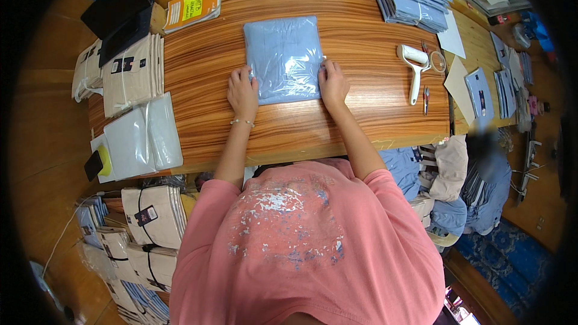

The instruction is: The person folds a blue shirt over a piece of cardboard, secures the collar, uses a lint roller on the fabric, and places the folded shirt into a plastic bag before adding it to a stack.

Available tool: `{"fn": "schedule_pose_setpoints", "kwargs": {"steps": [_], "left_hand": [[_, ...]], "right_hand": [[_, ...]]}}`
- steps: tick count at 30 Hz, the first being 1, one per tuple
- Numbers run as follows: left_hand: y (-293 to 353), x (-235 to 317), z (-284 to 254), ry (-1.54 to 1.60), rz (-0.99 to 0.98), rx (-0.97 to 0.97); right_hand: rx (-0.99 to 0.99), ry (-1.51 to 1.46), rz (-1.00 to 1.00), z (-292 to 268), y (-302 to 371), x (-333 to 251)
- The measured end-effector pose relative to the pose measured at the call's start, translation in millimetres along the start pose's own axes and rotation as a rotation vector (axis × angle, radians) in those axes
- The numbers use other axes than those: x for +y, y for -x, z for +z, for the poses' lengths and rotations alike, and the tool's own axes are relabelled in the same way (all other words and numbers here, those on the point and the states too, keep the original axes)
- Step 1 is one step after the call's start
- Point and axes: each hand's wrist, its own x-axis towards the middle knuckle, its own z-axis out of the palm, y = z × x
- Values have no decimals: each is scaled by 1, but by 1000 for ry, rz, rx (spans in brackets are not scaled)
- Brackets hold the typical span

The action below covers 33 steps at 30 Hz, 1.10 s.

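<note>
A folded light-blue garment in a clear plastic bag (283, 54) lies flat on the wood-grain table (373, 114) in front of me. My left hand (242, 91), with a bracelet at the wrist, is closed on the bag's left edge near its lower corner. At the opposite edge, my right hand (333, 86) grips the bag's side with bent fingers. Glare on the shiny plastic covers part of the garment, and my fingertips are partly hidden at both edges.
On the right lie a white lint roller (415, 75) and thread snips (426, 101). Bagged blue garments (415, 0) are stacked at the far right. Tied beige garments (133, 78), clear plastic bags (135, 141) and an orange-covered book (198, 7) line the left side.
</note>
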Motion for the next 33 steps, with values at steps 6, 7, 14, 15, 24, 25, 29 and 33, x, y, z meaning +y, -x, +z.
{"fn": "schedule_pose_setpoints", "kwargs": {"steps": [6,7,14,15,24,25,29,33], "left_hand": [[15,-14,14,-75,-61,69],[16,-16,14,-116,-60,68],[11,-20,19,-182,-130,-82],[14,-22,16,-111,-135,-117],[37,-6,-9,2,289,-79],[21,-10,-9,33,379,-46],[-48,-7,-47,269,542,226],[-99,39,-104,512,457,488]], "right_hand": [[31,98,-75,-2,5,8],[52,141,-102,-3,5,10],[-49,200,-180,0,9,30],[-76,178,-190,1,14,36],[-33,-15,-574,-11,30,26],[-10,-64,-638,-5,13,25],[283,-181,-733,-53,-52,-22],[372,-314,-692,-110,-108,-81]]}}
